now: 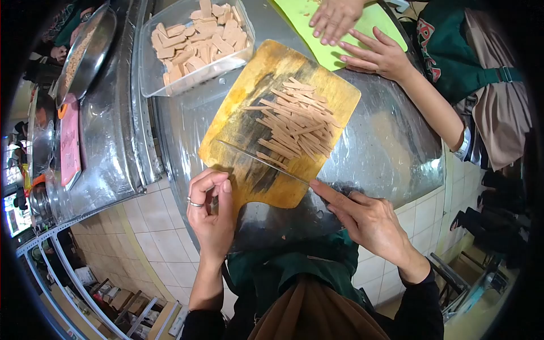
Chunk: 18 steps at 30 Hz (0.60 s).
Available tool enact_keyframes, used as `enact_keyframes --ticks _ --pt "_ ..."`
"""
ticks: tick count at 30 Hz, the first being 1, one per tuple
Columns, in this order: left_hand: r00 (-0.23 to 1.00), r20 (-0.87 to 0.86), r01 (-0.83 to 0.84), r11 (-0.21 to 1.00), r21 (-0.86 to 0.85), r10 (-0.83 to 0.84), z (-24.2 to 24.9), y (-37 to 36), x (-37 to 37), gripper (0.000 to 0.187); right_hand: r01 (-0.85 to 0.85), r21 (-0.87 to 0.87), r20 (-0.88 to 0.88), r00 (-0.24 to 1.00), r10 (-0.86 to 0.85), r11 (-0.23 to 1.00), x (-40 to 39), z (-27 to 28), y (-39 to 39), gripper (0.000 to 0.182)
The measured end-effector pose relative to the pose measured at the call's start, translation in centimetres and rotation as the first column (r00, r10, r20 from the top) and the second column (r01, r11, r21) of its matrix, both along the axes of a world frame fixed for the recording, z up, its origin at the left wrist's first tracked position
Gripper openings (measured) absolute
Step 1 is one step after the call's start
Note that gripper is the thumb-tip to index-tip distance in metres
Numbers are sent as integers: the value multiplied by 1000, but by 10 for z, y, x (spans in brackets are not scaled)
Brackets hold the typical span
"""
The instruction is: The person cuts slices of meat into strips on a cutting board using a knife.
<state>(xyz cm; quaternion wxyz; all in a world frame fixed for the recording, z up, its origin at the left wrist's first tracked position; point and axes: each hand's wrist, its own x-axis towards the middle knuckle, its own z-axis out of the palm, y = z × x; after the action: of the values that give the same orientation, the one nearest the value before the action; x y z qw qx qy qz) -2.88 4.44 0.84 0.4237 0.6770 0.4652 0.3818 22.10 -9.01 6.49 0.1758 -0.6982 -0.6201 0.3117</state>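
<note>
On a worn wooden cutting board (249, 107) lies a pile of thin, light-brown strips (297, 122). My right hand (368, 221) grips a knife (260, 161) by its handle, which is mostly hidden under the fingers. The blade lies slantwise over the near part of the board, its tip pointing up and left, beside the lower strips. Near the board's lower left edge is my left hand (212, 209), with a ring on one finger. Its fingers are loosely curled and the thumb stands apart, with nothing visible between them.
A clear plastic box (147, 68) holds flat brown slabs (204, 39). Across the metal table (391, 147), another person's hands (374, 54) are over a green cutting mat (391, 28). A pink board (69, 141) and a metal bowl (102, 42) are on the left.
</note>
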Motion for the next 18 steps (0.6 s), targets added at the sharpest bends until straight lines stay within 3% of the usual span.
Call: enact_keyframes --ticks 3,5,10,14,18 --pt "999 -1 -51 997 -61 51 15 12 4 15 71 56 -90 994 -66 996 5 -10 2 61" --pt "999 -27 -29 999 36 30 25 29 8 15 145 71 -193 973 -129 987 9 -14 6 59" --pt "984 -176 52 969 243 -9 56 98 14 18 206 -246 -493 815 -306 947 19 -2 15 53" --pt "931 -365 149 936 320 -23 70 171 30 24 275 -263 -549 745 -378 925 23 -1 10 52" --pt "827 -533 394 863 316 -182 39 248 60 33 312 -226 -547 743 -386 923 22 4 2 51"
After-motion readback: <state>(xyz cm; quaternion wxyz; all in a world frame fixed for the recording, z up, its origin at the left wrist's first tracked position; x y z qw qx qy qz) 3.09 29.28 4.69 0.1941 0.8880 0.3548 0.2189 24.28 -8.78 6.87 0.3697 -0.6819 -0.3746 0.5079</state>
